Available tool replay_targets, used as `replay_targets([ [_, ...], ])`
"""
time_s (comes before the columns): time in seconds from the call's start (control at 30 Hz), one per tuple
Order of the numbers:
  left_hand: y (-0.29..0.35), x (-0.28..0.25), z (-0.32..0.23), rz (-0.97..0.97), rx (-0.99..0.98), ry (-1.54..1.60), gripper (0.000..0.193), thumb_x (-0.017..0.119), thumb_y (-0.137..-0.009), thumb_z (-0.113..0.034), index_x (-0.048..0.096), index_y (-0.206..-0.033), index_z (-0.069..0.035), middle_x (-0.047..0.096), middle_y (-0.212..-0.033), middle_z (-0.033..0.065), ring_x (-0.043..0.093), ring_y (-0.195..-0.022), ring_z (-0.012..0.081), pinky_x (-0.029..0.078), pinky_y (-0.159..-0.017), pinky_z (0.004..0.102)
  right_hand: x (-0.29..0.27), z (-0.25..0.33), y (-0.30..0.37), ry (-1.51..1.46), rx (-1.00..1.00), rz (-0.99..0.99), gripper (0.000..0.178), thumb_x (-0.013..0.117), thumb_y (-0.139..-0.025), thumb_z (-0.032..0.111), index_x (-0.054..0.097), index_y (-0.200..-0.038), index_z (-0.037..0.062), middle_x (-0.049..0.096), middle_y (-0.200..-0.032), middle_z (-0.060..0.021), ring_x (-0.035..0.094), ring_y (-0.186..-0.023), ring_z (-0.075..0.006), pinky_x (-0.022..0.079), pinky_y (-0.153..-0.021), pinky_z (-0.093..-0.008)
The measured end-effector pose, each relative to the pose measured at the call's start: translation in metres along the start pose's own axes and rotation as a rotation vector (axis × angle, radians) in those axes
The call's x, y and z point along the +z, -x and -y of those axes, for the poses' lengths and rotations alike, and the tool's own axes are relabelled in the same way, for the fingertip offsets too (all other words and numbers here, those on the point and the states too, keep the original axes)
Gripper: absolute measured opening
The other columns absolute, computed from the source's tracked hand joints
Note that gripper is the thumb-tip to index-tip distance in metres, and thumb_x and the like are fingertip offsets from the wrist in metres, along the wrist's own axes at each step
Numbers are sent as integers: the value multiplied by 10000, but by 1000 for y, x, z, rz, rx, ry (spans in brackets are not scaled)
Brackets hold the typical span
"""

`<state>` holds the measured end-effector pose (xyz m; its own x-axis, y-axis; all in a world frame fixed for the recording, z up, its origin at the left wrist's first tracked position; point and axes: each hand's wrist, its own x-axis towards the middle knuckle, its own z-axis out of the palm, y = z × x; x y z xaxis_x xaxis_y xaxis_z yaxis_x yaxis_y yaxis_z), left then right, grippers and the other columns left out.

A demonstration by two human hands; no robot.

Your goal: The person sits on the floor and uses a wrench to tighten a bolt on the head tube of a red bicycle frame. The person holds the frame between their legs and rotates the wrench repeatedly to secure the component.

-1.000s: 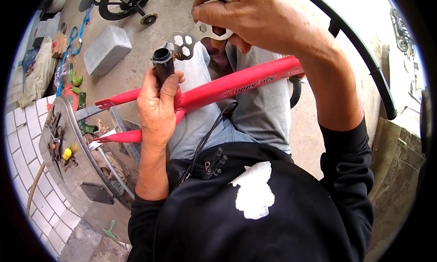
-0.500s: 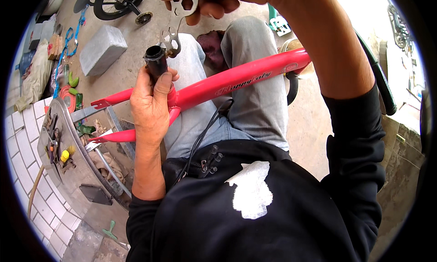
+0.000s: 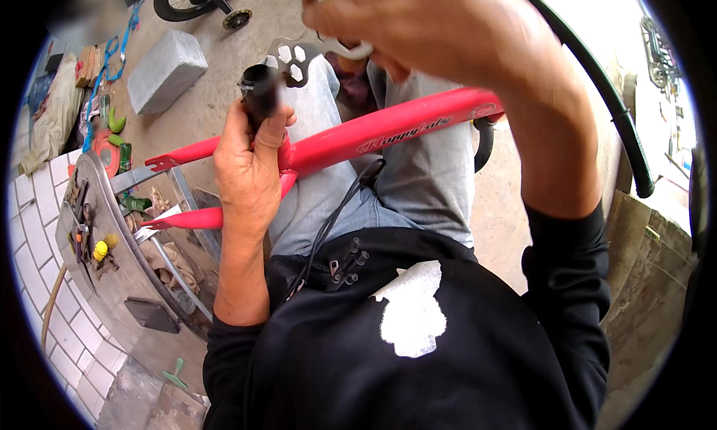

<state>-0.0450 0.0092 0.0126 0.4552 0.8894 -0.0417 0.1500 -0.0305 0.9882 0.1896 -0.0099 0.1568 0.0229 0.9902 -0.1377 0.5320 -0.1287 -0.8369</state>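
A red bicycle frame (image 3: 388, 135) lies across my lap, its forked ends pointing left. My left hand (image 3: 250, 172) is wrapped round the short black tube (image 3: 260, 95) standing up from the frame. Above it, my right hand (image 3: 441, 34) is slightly blurred and closed on a flat metal bicycle spanner with hexagonal holes (image 3: 290, 63). The spanner's holed end is beside the top of the black tube; whether they touch I cannot tell. Black cables (image 3: 336, 217) hang from the frame over my jeans.
To the left is a curved metal bench (image 3: 138, 281) with hand tools and a yellow-capped item. A grey block (image 3: 166, 70) sits on the floor near a bicycle wheel (image 3: 183, 1). A black curved bar (image 3: 597, 79) runs along the right, beside my right arm.
My right hand has moved right and turned, and the spanner has swung with it. My left hand stays on the black tube, and the frame has barely shifted.
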Motion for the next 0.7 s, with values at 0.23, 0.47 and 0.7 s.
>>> replay_targets([
  [0.23,0,-4,4,48,-31,21,307,602,-1055,-204,589,-1263,21,688,-1034,54,647,-958,127,495,-841,247,96,-58,65,-8,-80,-391,206,719,-921,62,664,-1118,35,677,-728,-102,622,-590,-124,485,-547,-280],
  [0.47,2,0,3,47,27,6,284,591,-1060,-203,596,-1238,18,683,-1021,60,642,-949,135,501,-869,274,173,-71,73,93,-61,-434,215,689,-916,32,595,-1107,4,642,-720,-176,679,-646,-346,512,-550,-410],
  [0.7,3,0,2,39,31,-12,301,590,-1062,-220,593,-1237,25,691,-1003,71,651,-950,142,504,-874,290,194,-89,85,-207,-36,-457,220,657,-925,-13,581,-1132,-5,613,-672,-142,667,-585,-322,511,-542,-381],
])
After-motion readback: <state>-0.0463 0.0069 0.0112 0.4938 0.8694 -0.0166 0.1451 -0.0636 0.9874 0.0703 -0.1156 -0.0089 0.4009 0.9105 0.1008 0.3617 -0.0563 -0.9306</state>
